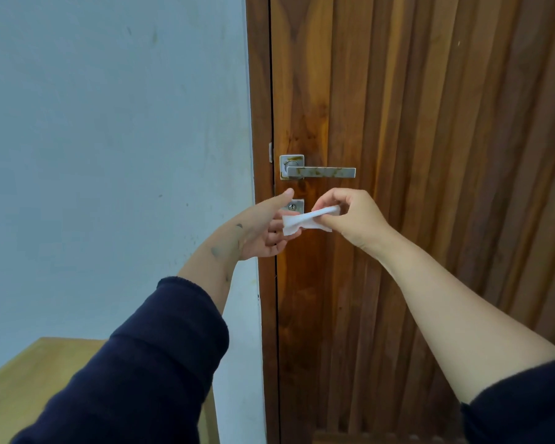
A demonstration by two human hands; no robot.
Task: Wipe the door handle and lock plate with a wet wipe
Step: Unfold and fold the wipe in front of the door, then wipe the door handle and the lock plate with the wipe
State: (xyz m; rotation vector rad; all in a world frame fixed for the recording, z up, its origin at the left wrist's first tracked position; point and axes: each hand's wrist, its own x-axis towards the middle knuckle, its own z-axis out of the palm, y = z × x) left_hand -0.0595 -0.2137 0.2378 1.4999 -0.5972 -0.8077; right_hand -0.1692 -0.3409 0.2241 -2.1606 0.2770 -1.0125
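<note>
hands (308,219) holding wet wipe (305,219), below door handle (321,172)

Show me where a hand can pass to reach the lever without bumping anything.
Free: the bare door above and right of the lever handle, and the wall left of the frame. Crowded: just under the lever, where the left hand and right hand hold the wet wipe across the lock plate.
</note>
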